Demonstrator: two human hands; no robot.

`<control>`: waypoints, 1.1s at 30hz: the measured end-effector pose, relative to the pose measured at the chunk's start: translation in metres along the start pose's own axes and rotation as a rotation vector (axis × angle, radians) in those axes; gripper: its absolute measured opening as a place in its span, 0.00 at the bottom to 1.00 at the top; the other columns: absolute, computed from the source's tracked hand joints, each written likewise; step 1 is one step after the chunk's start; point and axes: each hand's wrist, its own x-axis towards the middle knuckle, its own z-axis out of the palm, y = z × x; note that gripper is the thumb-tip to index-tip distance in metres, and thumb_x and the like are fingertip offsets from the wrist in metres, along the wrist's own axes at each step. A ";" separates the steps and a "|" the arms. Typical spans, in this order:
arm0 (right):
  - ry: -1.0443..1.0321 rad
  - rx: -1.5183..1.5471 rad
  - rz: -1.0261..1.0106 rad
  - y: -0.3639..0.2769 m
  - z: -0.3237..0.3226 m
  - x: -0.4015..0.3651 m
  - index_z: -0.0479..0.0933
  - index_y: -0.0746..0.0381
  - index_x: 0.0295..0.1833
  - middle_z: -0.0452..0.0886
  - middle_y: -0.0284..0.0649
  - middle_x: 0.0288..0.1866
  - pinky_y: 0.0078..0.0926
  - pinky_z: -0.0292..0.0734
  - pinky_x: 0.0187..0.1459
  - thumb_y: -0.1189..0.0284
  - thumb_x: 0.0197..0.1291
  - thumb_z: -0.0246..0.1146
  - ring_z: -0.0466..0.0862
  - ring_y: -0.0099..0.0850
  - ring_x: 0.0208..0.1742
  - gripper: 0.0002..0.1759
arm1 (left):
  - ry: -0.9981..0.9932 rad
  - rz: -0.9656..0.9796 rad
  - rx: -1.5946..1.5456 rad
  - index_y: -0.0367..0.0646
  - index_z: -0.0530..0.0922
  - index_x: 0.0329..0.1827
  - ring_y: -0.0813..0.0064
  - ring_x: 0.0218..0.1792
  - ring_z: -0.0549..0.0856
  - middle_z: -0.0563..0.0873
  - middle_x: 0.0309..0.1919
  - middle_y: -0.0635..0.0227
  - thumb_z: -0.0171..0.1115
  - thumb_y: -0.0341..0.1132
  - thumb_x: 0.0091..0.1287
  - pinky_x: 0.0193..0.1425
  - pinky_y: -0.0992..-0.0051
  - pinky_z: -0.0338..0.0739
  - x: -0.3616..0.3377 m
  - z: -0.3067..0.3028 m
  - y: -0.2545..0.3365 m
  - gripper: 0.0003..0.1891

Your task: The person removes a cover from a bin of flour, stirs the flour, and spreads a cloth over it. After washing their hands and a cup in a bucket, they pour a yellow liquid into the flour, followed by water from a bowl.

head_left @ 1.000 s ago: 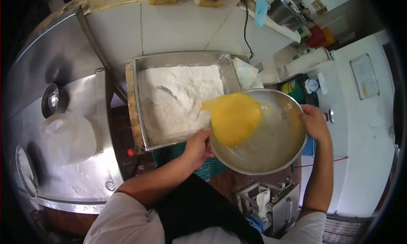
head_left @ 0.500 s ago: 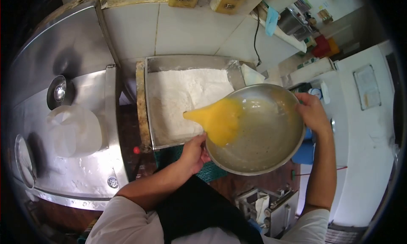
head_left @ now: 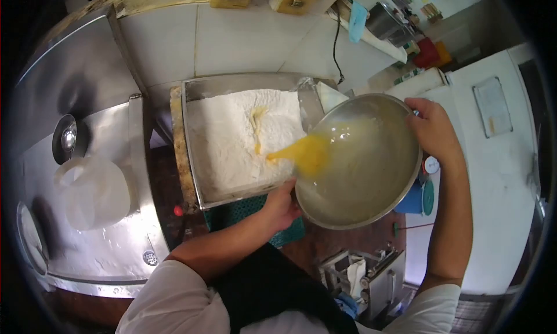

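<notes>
A large metal bowl is tilted toward the left, held between both hands. My left hand is closed on its lower left rim, and my right hand grips the upper right rim. Yellow liquid runs out over the bowl's left edge. Below it lies white powder filling much of a rectangular metal bin. Streaks of yellow show on the powder near its middle.
On the left, a steel counter bears a translucent plastic jug, a small metal bowl and a round metal-rimmed item. A white appliance stands at right. A blue container sits near the floor.
The bowl's right side has risen and it tips further left. Less yellow liquid is in it, and yellow streaks now show on the powder. The view has shifted slightly.
</notes>
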 end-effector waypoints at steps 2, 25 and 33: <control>0.057 -0.073 -0.028 0.000 0.000 0.002 0.77 0.73 0.53 0.83 0.59 0.42 0.35 0.76 0.49 0.75 0.50 0.55 0.84 0.45 0.44 0.23 | -0.024 -0.003 0.000 0.42 0.69 0.63 0.64 0.55 0.80 0.79 0.58 0.63 0.43 0.46 0.76 0.57 0.61 0.78 0.005 -0.003 -0.004 0.21; 0.314 0.441 0.035 0.129 0.086 -0.119 0.72 0.68 0.63 0.76 0.30 0.30 0.16 0.68 0.33 0.69 0.65 0.60 0.71 0.16 0.29 0.23 | 0.072 0.384 0.487 0.43 0.69 0.42 0.75 0.30 0.86 0.84 0.36 0.63 0.64 0.43 0.65 0.31 0.75 0.84 -0.066 0.007 0.012 0.16; 0.132 1.087 -0.190 0.169 0.177 -0.179 0.70 0.70 0.64 0.83 0.38 0.46 0.19 0.76 0.44 0.73 0.68 0.56 0.80 0.19 0.41 0.21 | 0.372 0.231 1.125 0.35 0.79 0.47 0.77 0.20 0.81 0.84 0.30 0.64 0.57 0.50 0.66 0.20 0.77 0.79 -0.144 -0.051 -0.093 0.24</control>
